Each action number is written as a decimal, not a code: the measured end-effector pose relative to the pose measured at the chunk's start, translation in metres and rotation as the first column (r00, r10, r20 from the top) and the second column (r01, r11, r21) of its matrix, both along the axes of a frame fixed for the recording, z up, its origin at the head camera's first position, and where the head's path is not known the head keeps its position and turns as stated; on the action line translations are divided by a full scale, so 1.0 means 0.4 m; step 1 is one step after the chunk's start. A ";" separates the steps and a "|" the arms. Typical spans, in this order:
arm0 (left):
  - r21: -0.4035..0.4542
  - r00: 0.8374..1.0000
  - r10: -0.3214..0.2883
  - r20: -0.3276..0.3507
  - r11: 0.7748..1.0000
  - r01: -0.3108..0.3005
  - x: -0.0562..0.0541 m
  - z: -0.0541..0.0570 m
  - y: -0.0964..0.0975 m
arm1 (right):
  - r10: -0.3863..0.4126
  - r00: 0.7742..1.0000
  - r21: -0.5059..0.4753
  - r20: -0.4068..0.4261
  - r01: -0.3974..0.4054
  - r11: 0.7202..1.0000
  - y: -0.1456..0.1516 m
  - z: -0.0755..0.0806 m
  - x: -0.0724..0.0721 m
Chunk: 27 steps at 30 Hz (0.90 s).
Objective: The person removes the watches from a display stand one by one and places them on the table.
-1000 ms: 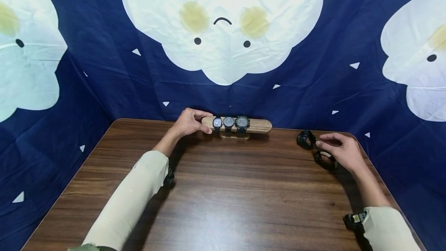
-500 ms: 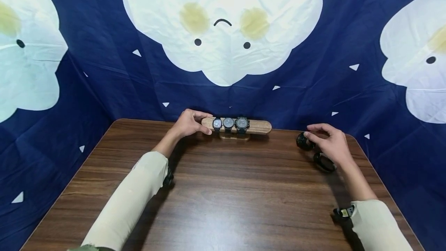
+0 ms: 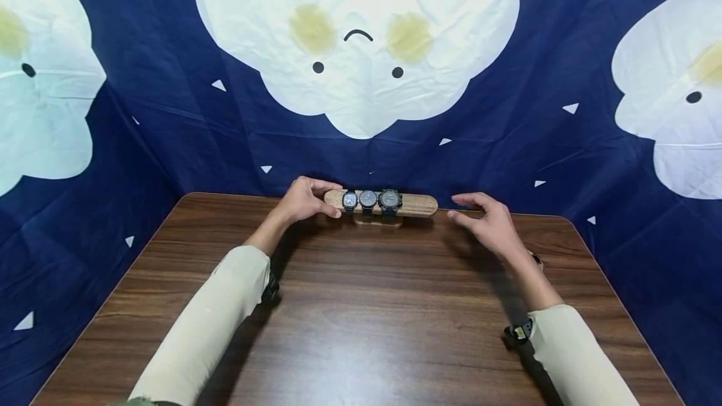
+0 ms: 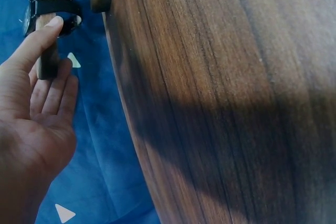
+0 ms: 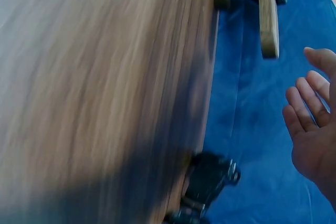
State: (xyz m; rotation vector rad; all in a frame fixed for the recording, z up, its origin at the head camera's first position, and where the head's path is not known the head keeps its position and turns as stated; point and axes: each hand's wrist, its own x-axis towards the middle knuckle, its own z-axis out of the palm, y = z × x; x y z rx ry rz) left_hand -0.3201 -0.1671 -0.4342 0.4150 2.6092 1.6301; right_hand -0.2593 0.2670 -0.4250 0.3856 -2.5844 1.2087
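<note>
A wooden watch stand [image 3: 418, 205] with a rounded bar stands at the table's back edge. Three dark watches are strapped on it: a square-faced one [image 3: 350, 200], a round one [image 3: 368, 198] and a bulkier one [image 3: 390, 198]. My left hand [image 3: 303, 198] pinches the bar's left end, thumb in front and fingers behind, as the left wrist view confirms. Off the bar's right end, and apart from it, my right hand [image 3: 488, 223] is held with nothing in it. Below that hand in the right wrist view lies a blurred black watch [image 5: 206, 182]; in the head view the right arm mostly covers that spot.
The brown wooden table [image 3: 350, 318] reaches back to a navy curtain [image 3: 225, 143] printed with white clouds. A sliver of a loose watch [image 3: 537, 260] shows beside the right forearm. Both forearms carry a wrist camera, such as the right one [image 3: 519, 333].
My right hand has moved left from the loose watches at the right, which it reached half a second ago, towards the stand's right end. The left hand has stayed on the stand.
</note>
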 end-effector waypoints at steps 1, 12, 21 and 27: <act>0.003 1.000 -0.001 -0.001 1.000 0.001 0.001 0.000 0.000 | 0.011 1.000 -0.007 0.005 -0.011 1.000 -0.011 0.000 -0.004; 0.011 1.000 -0.010 -0.010 1.000 0.010 0.004 0.001 -0.003 | 0.111 0.993 -0.066 0.040 -0.108 0.992 -0.118 0.003 -0.037; 0.018 1.000 -0.018 -0.004 1.000 0.018 0.003 0.000 -0.002 | 0.160 0.986 -0.103 0.054 -0.154 0.983 -0.168 -0.016 -0.062; 0.017 1.000 -0.014 -0.006 1.000 0.015 0.000 -0.004 -0.001 | 0.186 0.980 -0.137 0.071 -0.175 0.975 -0.198 -0.018 -0.085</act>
